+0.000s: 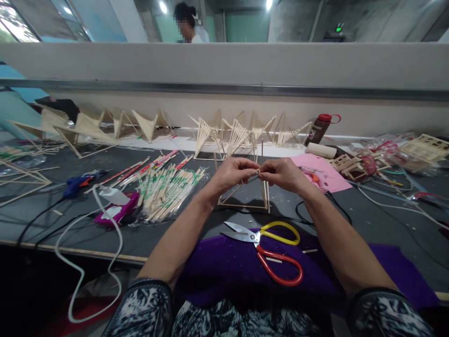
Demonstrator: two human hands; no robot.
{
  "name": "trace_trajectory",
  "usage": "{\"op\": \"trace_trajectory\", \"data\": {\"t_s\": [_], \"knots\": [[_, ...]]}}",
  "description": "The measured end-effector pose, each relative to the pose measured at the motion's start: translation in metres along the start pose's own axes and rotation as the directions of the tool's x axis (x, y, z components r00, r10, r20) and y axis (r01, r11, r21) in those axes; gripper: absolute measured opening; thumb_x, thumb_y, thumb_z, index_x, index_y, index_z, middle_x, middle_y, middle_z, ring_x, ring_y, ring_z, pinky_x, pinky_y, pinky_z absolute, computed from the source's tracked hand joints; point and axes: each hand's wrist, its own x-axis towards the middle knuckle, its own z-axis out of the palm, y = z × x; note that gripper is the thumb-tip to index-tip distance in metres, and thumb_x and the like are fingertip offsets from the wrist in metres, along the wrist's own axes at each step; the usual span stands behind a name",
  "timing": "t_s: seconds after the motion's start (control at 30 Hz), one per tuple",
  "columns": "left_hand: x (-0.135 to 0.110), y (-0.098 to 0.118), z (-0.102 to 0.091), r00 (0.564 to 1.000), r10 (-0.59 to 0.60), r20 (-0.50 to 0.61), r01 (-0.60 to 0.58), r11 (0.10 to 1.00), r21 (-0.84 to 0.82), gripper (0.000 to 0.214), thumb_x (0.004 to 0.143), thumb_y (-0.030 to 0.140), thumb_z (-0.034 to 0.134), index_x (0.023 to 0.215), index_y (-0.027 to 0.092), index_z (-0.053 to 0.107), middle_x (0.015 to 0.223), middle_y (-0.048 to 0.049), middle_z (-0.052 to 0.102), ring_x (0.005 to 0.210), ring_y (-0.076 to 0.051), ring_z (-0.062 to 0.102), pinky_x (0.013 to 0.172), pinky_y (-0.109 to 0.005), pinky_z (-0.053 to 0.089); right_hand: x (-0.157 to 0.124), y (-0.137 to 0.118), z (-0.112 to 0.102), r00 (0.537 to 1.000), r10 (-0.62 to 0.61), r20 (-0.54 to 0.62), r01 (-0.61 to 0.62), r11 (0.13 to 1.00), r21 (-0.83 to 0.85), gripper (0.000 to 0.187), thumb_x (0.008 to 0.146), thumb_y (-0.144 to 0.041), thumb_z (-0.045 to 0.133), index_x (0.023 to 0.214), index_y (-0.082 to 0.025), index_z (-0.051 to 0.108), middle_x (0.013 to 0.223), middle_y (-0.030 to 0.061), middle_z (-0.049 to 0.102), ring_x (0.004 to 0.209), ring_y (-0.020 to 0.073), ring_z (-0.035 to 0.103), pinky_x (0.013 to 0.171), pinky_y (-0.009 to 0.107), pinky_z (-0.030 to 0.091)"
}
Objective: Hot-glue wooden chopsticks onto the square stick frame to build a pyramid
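Observation:
My left hand (231, 174) and my right hand (283, 174) meet above the dark table (182, 234), fingertips pinched together on a small piece of wooden stick (257, 172). Just behind and below them stands a frame of thin wooden sticks (242, 199) with a square base and upright posts. Scissors (270, 245) with one yellow and one red handle lie open on a purple cloth (224, 267) close to my body. A heap of wrapped chopsticks (168, 187) lies left of my left hand.
Finished stick structures (238, 133) line the back wall. A blue glue gun (79, 182), a magenta box (117, 210) and a white cable (105, 262) lie left. Pink paper (324, 173), a dark bottle with a red cap (319, 128), a paper roll (321, 150) and wooden models (354, 166) lie right. A person stands beyond the partition.

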Motion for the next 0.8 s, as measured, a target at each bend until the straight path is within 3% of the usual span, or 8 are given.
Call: {"op": "trace_trajectory", "data": {"t_s": [0.63,0.8], "knots": [[-0.0027,0.0009,0.0018,0.999,-0.004,-0.036,0.006,0.999,0.049,0.028,0.074,0.029,0.070,0.097,0.013,0.075,0.055,0.0015,0.059,0.050,-0.007,0.051,0.048,-0.019,0.038,0.0023,0.0068,-0.0001,0.999,-0.031,0.019,0.031,1.000,0.005,0.014,0.080,-0.028,0.063,0.073,-0.015,0.065,0.058,-0.0014,0.060,0.051,0.0097,0.056,0.049,0.022,0.038],[-0.0077,0.0018,0.0031,0.996,-0.005,-0.091,0.015,0.994,0.111,0.020,0.076,0.026,0.067,0.090,0.014,0.073,0.058,0.0008,0.061,0.050,-0.007,0.054,0.045,-0.017,0.038,0.0027,0.0066,0.0020,0.999,-0.044,0.026,0.043,0.999,0.007,0.012,0.080,-0.026,0.063,0.075,-0.015,0.064,0.060,-0.0010,0.061,0.052,0.0092,0.057,0.050,0.022,0.039]]}}
